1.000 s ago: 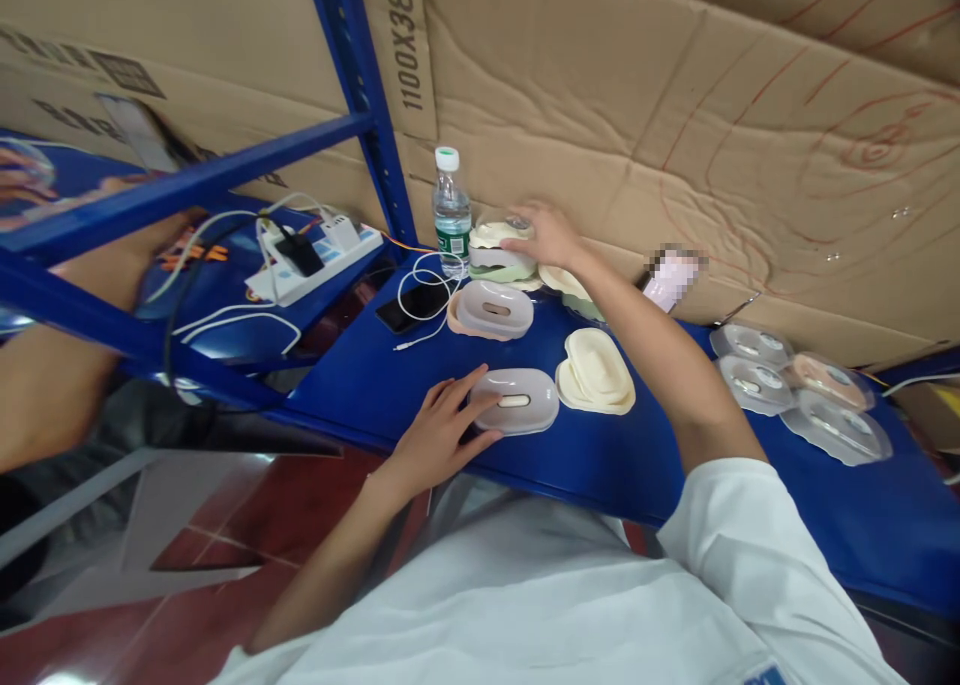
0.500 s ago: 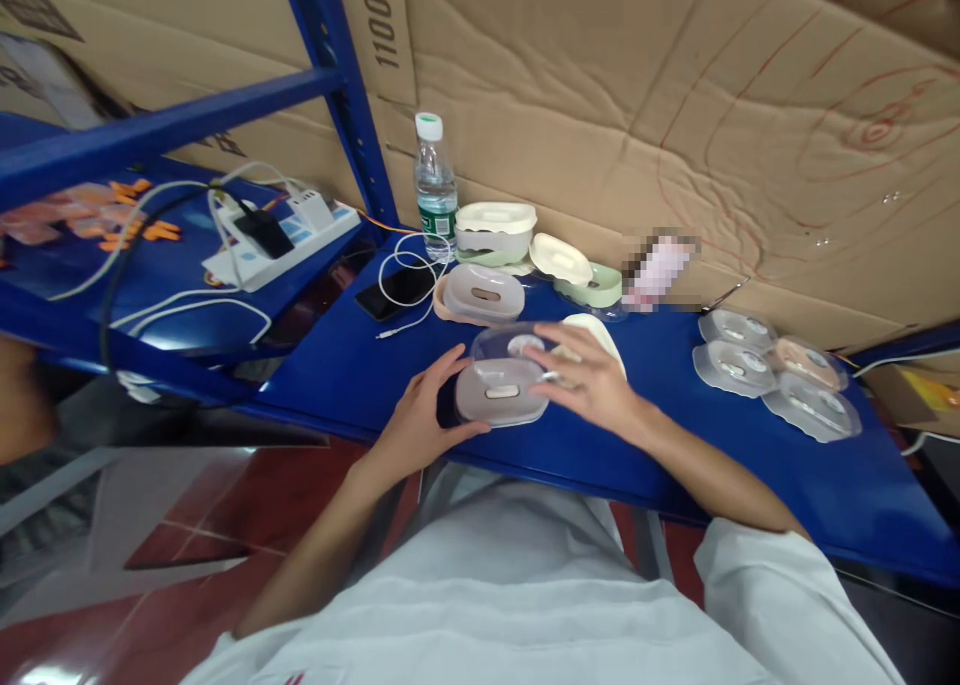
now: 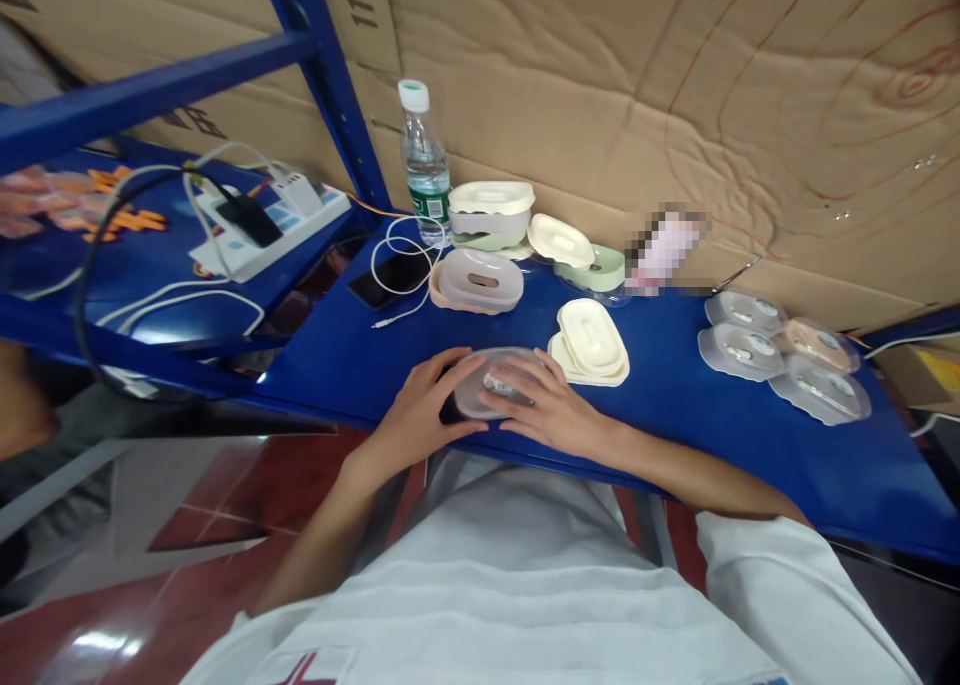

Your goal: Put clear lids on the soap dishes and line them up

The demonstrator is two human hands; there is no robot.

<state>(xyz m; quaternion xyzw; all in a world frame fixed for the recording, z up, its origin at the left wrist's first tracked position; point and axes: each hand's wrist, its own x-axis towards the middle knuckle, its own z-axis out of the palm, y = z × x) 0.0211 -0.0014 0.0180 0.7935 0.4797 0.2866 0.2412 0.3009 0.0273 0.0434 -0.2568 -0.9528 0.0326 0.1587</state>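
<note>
Near the front edge of a blue desk (image 3: 664,390), a person's left hand (image 3: 412,415) holds the left end of a grey box (image 3: 469,397), thumb in front, fingers behind; the right hand (image 3: 562,415), fingers spread, rests on its clear lid (image 3: 499,359); cream pieces (image 3: 598,340) lie stacked just behind the right hand; a bottle (image 3: 426,165) stands near a phone (image 3: 384,283); lidded boxes (image 3: 750,355) sit well apart at right.

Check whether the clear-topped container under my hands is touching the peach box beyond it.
Apart. The head view shows it: a strip of blue tabletop runs between the far edge of the clear-topped container and the peach box.
</note>
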